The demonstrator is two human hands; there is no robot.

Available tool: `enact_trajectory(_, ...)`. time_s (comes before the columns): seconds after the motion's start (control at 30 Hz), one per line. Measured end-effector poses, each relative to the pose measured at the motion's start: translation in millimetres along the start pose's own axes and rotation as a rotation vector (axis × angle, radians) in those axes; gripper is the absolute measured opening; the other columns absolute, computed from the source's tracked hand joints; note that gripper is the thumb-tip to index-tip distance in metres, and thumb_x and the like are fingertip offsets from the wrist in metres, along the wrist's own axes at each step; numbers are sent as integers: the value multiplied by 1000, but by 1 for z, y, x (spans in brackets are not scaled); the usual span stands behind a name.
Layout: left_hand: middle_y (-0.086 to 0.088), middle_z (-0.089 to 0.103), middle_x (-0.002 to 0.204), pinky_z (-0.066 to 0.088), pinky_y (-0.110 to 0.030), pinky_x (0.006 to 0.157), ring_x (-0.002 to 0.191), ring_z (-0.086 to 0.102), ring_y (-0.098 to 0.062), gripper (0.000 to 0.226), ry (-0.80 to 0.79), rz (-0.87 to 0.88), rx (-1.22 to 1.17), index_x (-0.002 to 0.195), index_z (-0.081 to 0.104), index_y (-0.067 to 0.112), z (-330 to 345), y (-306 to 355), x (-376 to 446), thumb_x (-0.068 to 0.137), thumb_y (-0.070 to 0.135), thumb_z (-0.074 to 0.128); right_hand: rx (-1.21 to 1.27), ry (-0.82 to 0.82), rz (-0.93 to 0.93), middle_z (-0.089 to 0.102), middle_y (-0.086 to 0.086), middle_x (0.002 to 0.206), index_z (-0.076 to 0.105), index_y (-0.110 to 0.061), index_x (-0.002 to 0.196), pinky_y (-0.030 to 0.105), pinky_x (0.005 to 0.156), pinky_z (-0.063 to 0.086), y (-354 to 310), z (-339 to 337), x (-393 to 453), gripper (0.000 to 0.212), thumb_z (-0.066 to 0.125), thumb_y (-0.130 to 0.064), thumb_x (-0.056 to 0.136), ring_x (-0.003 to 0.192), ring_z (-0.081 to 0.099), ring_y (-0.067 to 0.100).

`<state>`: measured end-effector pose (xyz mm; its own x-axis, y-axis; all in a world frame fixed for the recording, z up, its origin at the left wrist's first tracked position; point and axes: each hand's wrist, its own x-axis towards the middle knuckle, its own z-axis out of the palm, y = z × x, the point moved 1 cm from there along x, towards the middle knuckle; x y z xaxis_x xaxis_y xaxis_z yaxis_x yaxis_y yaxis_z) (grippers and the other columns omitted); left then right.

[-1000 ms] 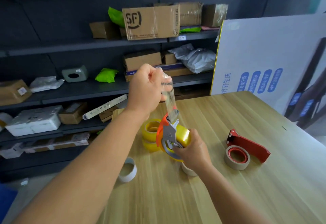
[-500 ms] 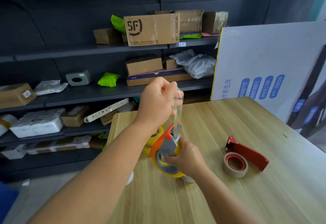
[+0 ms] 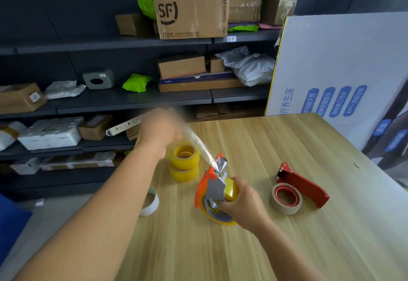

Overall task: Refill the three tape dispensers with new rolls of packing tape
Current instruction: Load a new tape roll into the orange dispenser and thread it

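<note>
My right hand (image 3: 244,205) grips an orange and grey tape dispenser (image 3: 210,186) loaded with a yellow tape roll (image 3: 230,192), held just above the wooden table (image 3: 242,247). My left hand (image 3: 160,130), blurred by motion, pinches the free end of a clear tape strip (image 3: 198,146) that stretches from the dispenser's front up and to the left. Two yellow tape rolls (image 3: 184,159) stand stacked behind the dispenser. A red dispenser (image 3: 302,183) with a nearly used-up brownish roll (image 3: 286,199) lies to the right.
An empty white tape core (image 3: 151,202) lies near the table's left edge. A large white printed board (image 3: 335,70) leans at the table's far right. Dark shelves (image 3: 132,101) with cardboard boxes and parcels stand behind the table.
My left hand has swung down and leftward, so the strip now runs slanted rather than straight up. The dispenser has tilted in my right hand.
</note>
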<state>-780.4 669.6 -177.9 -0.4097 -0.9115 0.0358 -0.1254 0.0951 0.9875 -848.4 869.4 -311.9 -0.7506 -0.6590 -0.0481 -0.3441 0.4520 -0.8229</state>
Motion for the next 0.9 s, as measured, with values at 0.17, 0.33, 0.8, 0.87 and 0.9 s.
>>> enact_trajectory(0.17, 0, 59, 81, 51, -25, 52, 67, 59, -12, 14, 48, -75, 7, 83, 57, 19, -14, -34, 0, 94, 25, 51, 34, -13, 21, 62, -16, 66, 52, -37, 78, 6, 48, 38, 4, -8, 0, 35, 81, -34, 58, 61, 57, -10)
enact_trajectory(0.33, -3, 66, 89, 52, -27, 58, 71, 62, -16, 16, 28, -206, -120, 98, 62, 21, -21, -56, -7, 97, 17, 47, 7, -28, 21, 62, -15, 69, 49, -39, 78, 8, 49, 39, 2, -13, 2, 39, 82, -33, 59, 59, 56, -5)
enact_trajectory(0.8, -5, 69, 94, 49, -26, 72, 78, 61, -14, 27, -129, -336, -361, 98, 68, 13, -19, -81, -29, 95, 3, 43, 133, -75, 59, 67, -5, 77, 58, -26, 91, 31, 64, 52, 4, -24, 3, 39, 82, -28, 61, 73, 65, 12)
enact_trajectory(0.87, -5, 68, 96, 48, -25, 75, 81, 61, -13, 20, -177, -312, -422, 105, 67, 10, -19, -85, -30, 97, 13, 48, 159, -78, 74, 68, -2, 80, 59, -24, 94, 33, 65, 53, 5, -25, 3, 40, 83, -26, 62, 76, 66, 14)
enact_trajectory(0.9, -5, 68, 99, 48, -25, 77, 84, 60, -13, 21, -206, -291, -431, 108, 66, 10, -19, -87, -31, 98, 17, 49, 176, -78, 82, 69, -1, 83, 60, -23, 96, 34, 67, 54, 5, -26, 3, 41, 84, -25, 63, 77, 66, 15)
